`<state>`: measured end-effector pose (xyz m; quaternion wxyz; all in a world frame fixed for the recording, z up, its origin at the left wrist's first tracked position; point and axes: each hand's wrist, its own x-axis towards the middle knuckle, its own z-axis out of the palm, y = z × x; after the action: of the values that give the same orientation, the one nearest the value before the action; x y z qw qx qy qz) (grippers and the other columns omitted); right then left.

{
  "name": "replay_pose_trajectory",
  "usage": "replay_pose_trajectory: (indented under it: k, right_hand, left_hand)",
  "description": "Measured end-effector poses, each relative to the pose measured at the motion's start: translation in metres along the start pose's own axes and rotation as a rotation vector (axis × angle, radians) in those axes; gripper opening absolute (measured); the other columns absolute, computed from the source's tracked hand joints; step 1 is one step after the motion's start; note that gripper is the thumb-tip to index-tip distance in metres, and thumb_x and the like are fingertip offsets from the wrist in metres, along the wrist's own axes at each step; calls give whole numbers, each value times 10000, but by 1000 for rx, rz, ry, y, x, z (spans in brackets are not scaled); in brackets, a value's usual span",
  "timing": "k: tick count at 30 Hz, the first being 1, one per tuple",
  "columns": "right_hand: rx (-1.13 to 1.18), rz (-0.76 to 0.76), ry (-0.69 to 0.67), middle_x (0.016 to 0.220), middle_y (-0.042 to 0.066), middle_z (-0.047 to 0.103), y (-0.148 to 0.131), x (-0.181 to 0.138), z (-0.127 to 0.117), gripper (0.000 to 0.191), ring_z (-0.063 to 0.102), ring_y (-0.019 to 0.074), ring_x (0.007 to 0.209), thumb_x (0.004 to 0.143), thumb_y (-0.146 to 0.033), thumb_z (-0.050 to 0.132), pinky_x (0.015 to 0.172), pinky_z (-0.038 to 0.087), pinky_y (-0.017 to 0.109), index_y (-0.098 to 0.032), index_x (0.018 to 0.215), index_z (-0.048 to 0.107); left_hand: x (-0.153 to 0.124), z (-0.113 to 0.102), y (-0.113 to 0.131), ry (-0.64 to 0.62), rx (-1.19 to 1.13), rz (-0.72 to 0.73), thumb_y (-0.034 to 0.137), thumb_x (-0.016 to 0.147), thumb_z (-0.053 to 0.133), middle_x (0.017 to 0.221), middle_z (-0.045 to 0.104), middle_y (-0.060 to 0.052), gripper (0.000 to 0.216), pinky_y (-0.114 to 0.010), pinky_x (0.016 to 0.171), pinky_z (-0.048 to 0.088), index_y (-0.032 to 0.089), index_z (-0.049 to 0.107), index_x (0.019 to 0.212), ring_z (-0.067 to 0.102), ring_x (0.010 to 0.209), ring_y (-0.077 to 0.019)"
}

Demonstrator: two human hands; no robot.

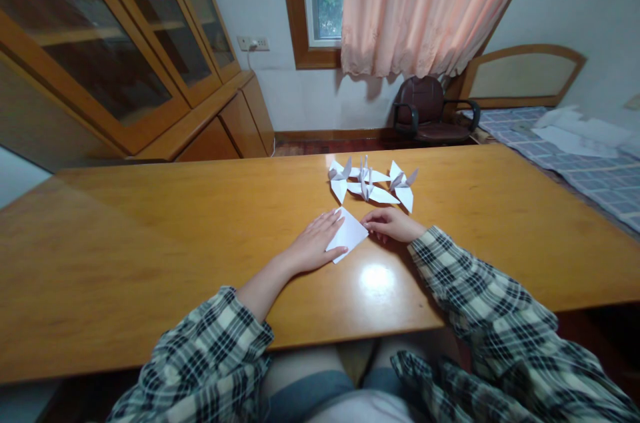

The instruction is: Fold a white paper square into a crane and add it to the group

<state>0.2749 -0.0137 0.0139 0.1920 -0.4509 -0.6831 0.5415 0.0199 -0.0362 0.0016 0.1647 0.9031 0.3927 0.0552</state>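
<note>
A folded square of white paper [349, 235] lies on the wooden table, turned so that its corners point toward and away from me. My left hand [319, 243] rests flat over its left part, fingers stretched out and the thumb along the near edge. At the paper's right corner is my right hand [393, 224], with thumb and forefinger pinched together at or very close to that corner; whether the paper is between them is too small to tell. Several white paper cranes [367, 191] stand grouped just beyond the paper.
The wooden table [150, 243] spans the width in front of me. Behind it are a glass-fronted cabinet [165, 29] on the left, a brown armchair [425, 109], and a bed [590, 149] with a checked cover on the right. A pink curtain [415, 3] hangs by the window.
</note>
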Motion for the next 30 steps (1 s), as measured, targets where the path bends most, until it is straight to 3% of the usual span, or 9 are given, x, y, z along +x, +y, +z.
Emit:
replay_pose_trajectory:
  k: [3,7,10,13,18,22,26,30]
  right_hand:
    - [-108,-71,41,749,6,575,-3,-1,3,319,497,72,499,830,-395,566,460,436,220,-157,1033,628]
    - [-263,-214,159,849,20,542,-3,0,7,181,490,78,596,777,-253,620,555,435,228,-163,935,630]
    - [-321,-268,203,887,16,549,-4,1,10,249,472,88,628,750,-179,630,593,430,235,-182,997,592]
    - [-365,-346,151,927,34,573,-4,1,11,285,504,115,694,787,-183,600,657,452,264,-203,1072,599]
    - [-375,-487,32,925,70,595,-2,3,5,221,562,162,878,881,-236,516,827,458,321,-199,1006,695]
    - [-369,-487,-18,904,65,608,1,3,-3,251,573,159,866,893,-339,535,814,463,311,-215,1018,714]
    - [-374,-447,-119,855,62,638,2,0,-13,293,585,148,812,873,-413,562,783,465,294,-207,990,734]
    - [-354,-433,-185,878,65,663,2,-4,-21,283,593,151,836,865,-410,576,799,462,298,-219,1004,733]
  left_hand:
    - [0,-1,1,0,-2,1,616,887,341,1566,111,-103,747,-419,1176,128,183,192,1476,102,1442,-248]
    - [0,-2,2,-5,-33,-10,541,936,264,1565,135,-86,640,-411,1180,118,186,228,1467,103,1444,-222]
    - [1,-2,2,2,-59,-21,433,970,199,1564,153,-63,547,-408,1183,115,203,239,1465,113,1442,-194]
    - [2,-3,2,-1,-61,0,400,970,221,1563,163,-47,528,-408,1183,118,222,233,1467,113,1442,-186]
    - [2,-5,6,-22,-46,10,404,959,280,1556,192,-68,536,-397,1179,136,195,268,1454,123,1441,-192]
    - [4,1,14,25,-52,36,421,953,325,1532,266,-79,519,-410,1167,189,202,329,1424,192,1425,-205]
    - [7,6,20,132,-45,7,446,912,440,1447,408,-121,497,-424,1151,241,154,492,1311,286,1382,-249]
    - [6,-1,18,92,-89,68,436,911,444,1394,479,-116,456,-425,1120,305,182,536,1280,383,1327,-248]
